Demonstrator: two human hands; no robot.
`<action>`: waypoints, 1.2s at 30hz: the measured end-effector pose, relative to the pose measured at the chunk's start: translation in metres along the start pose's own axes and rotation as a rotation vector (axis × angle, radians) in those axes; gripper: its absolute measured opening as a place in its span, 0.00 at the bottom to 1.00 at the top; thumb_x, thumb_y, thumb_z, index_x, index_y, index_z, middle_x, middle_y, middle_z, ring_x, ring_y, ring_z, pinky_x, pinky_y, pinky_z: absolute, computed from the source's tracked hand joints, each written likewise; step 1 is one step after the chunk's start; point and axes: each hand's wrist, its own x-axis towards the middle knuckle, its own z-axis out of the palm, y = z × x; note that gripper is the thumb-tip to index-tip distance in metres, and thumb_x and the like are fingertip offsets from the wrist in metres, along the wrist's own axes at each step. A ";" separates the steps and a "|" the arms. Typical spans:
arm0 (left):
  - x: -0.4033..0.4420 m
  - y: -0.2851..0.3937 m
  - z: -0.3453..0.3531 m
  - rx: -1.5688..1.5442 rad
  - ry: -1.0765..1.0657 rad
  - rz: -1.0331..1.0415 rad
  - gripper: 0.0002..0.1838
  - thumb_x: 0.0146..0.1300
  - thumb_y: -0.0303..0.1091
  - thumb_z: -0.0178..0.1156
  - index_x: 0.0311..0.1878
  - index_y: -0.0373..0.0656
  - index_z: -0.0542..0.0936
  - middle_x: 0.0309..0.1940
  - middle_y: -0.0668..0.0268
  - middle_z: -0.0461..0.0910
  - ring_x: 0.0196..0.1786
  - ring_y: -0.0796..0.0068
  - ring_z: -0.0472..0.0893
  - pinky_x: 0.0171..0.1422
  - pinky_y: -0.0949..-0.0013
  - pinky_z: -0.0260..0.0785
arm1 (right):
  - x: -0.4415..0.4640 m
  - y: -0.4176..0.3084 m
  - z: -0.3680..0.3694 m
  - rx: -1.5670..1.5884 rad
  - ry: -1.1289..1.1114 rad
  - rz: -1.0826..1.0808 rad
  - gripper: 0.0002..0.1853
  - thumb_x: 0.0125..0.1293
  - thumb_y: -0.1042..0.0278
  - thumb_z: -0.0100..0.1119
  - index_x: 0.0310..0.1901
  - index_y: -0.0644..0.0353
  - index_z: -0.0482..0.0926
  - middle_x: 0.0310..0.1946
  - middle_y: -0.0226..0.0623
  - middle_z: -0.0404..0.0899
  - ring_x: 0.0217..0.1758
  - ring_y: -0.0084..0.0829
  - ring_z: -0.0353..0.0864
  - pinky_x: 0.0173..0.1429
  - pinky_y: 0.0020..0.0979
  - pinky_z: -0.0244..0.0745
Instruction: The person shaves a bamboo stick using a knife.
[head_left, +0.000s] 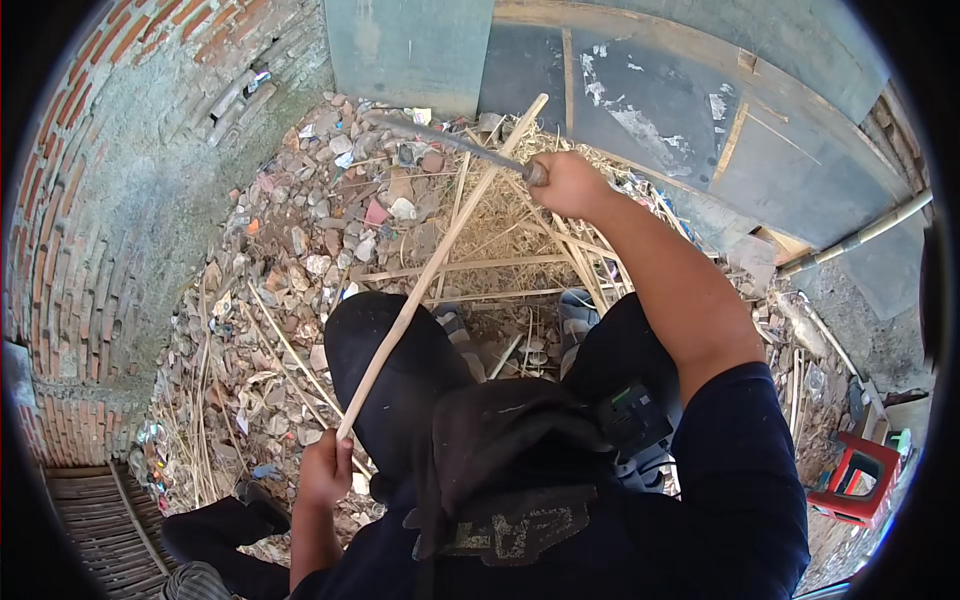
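Observation:
My left hand (pixel 324 468) is closed around the lower end of a long pale bamboo strip (pixel 420 290). The strip slants up and away past my left knee, its far end above the rubble. In my right hand (pixel 574 186), at the end of an outstretched arm, is the handle of a machete (pixel 448 137). Its long grey blade points left and crosses the strip near the far end; whether they touch I cannot tell. Below lie pale shavings (pixel 490 235) and several loose bamboo strips (pixel 470 266) between and beyond my feet.
Broken stone and litter (pixel 330 190) cover the ground. A worn brick wall (pixel 120 230) stands to the left, dark panels (pixel 640 110) ahead. At the lower right is a red plastic stool (pixel 858 480). Another person's leg (pixel 225 540) shows at the lower left.

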 end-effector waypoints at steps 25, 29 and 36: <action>-0.001 0.007 -0.003 -0.078 -0.015 0.019 0.22 0.81 0.45 0.48 0.33 0.37 0.72 0.15 0.57 0.69 0.17 0.58 0.72 0.25 0.56 0.60 | -0.012 -0.016 0.002 -0.171 -0.049 -0.126 0.07 0.62 0.62 0.60 0.37 0.53 0.82 0.30 0.44 0.84 0.37 0.45 0.87 0.48 0.48 0.82; 0.000 -0.006 0.005 -0.072 -0.029 0.006 0.19 0.79 0.42 0.51 0.33 0.38 0.72 0.16 0.50 0.73 0.21 0.42 0.78 0.26 0.51 0.65 | -0.018 -0.027 -0.003 -0.284 -0.123 -0.197 0.07 0.65 0.63 0.57 0.40 0.52 0.83 0.27 0.41 0.83 0.35 0.40 0.87 0.46 0.47 0.82; 0.002 0.002 -0.006 -0.019 -0.007 0.041 0.21 0.81 0.43 0.48 0.32 0.38 0.69 0.15 0.56 0.68 0.17 0.57 0.70 0.26 0.55 0.59 | 0.004 0.012 -0.002 -0.140 -0.078 -0.029 0.10 0.65 0.61 0.59 0.43 0.53 0.84 0.33 0.42 0.86 0.39 0.45 0.87 0.48 0.47 0.82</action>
